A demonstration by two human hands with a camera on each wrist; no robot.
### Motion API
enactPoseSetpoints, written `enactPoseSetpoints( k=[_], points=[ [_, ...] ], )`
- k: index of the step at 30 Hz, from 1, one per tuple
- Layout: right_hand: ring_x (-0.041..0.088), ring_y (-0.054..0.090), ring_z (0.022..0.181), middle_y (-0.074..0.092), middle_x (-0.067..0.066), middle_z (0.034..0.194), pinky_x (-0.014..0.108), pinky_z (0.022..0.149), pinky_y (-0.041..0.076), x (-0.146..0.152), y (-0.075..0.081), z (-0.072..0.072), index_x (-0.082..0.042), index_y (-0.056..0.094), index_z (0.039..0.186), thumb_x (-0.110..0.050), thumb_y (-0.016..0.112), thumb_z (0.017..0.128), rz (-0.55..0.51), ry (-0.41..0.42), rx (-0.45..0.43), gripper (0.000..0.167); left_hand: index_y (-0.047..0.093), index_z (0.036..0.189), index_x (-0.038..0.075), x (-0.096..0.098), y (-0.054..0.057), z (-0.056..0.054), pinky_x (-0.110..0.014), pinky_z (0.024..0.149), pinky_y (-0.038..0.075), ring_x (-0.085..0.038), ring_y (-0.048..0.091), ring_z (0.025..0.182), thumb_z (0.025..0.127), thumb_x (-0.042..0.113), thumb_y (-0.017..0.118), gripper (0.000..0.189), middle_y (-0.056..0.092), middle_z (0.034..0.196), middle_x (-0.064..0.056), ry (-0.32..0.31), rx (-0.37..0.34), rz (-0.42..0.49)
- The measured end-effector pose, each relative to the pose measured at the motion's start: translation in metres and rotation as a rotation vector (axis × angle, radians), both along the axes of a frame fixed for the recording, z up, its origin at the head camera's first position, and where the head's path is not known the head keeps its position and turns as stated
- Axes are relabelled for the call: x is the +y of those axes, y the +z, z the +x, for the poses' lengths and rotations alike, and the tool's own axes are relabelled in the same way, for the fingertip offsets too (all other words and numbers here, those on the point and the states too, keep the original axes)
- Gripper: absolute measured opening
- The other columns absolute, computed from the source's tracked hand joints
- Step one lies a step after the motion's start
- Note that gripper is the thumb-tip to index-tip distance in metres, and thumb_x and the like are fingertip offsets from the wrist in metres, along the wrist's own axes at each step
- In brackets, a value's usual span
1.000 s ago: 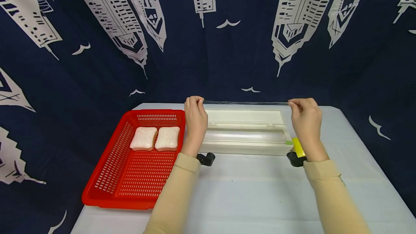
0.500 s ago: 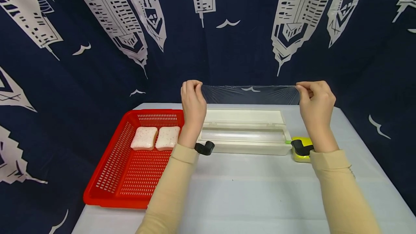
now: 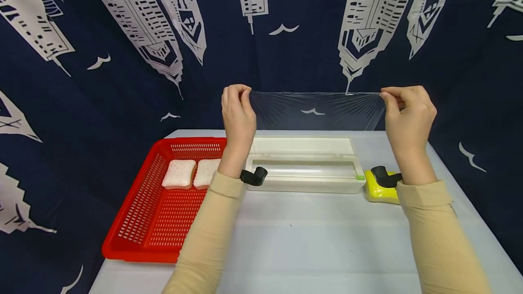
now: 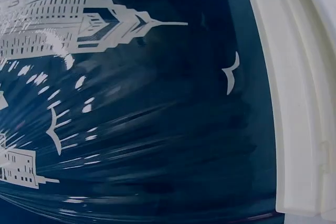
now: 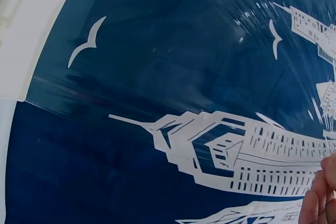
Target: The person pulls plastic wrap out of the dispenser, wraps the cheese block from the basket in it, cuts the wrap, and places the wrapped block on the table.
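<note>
A clear sheet of plastic wrap (image 3: pixel 318 109) stretches taut between both hands, above and behind the white wrap dispenser box (image 3: pixel 304 187). My left hand (image 3: pixel 240 119) pinches its upper left corner; my right hand (image 3: pixel 410 124) pinches the upper right one. Fine creases fan out from each pinch. The box stands with its lid raised, a roll partly visible inside. Close up in the left wrist view, the film (image 4: pixel 136 124) runs towards the box lid (image 4: pixel 289 103); the left fingers are out of that view. Right fingers (image 5: pixel 315 195) show at the right wrist view's edge.
A red basket (image 3: pixel 163 219) at the left holds two white speckled, bread-slice-shaped pieces, one (image 3: pixel 179 174) in full view, the other (image 3: pixel 205 173) partly behind my left arm. A glossy yellow object (image 3: pixel 380 190) lies right of the box on the white table (image 3: pixel 302 248).
Both hands have risen and spread apart, drawing a longer stretch of plastic wrap up from the box. The box and basket stay in place.
</note>
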State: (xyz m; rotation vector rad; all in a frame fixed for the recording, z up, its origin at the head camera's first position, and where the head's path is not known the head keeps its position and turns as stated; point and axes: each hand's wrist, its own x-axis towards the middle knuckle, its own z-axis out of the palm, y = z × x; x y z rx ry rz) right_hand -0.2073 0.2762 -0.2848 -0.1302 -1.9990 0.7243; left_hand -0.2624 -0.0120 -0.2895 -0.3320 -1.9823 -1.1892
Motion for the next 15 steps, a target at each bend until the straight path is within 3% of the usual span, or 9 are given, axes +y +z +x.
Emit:
enactPoseSetpoints(
  k=[7,12,15],
  points=[
    [-0.017,0.037,0.087,0.062,0.018,0.095,0.01,0.076,0.033,-0.002,0.003,0.009,0.001,0.075,0.104,-0.015,0.062,0.097,-0.01,0.013,0.02,0.022,0.058,0.106,-0.002,-0.003,0.003,0.007,-0.036,0.081,0.046,-0.03,0.052,0.096,0.104,0.014,0.047,0.02,0.056,0.101,-0.017,0.01,0.018,0.016],
    [-0.014,0.035,0.084,0.046,-0.012,0.084,0.016,0.079,0.03,-0.003,0.002,0.022,0.001,0.074,0.103,-0.02,0.066,0.095,-0.069,-0.009,-0.052,0.025,0.062,0.105,0.001,-0.008,-0.001,0.018,-0.031,0.074,0.042,-0.027,0.051,0.089,0.103,0.016,0.05,0.019,0.055,0.098,-0.015,0.022,-0.002,0.014],
    [-0.01,0.035,0.079,0.037,-0.02,0.079,0.02,0.078,0.028,-0.002,0.0,0.034,0.0,0.075,0.101,-0.025,0.068,0.093,-0.11,-0.02,-0.12,0.027,0.064,0.104,0.002,-0.012,-0.004,0.027,-0.026,0.067,0.04,-0.024,0.051,0.081,0.102,0.016,0.052,0.018,0.053,0.094,-0.014,0.003,-0.029,0.037]
  ],
)
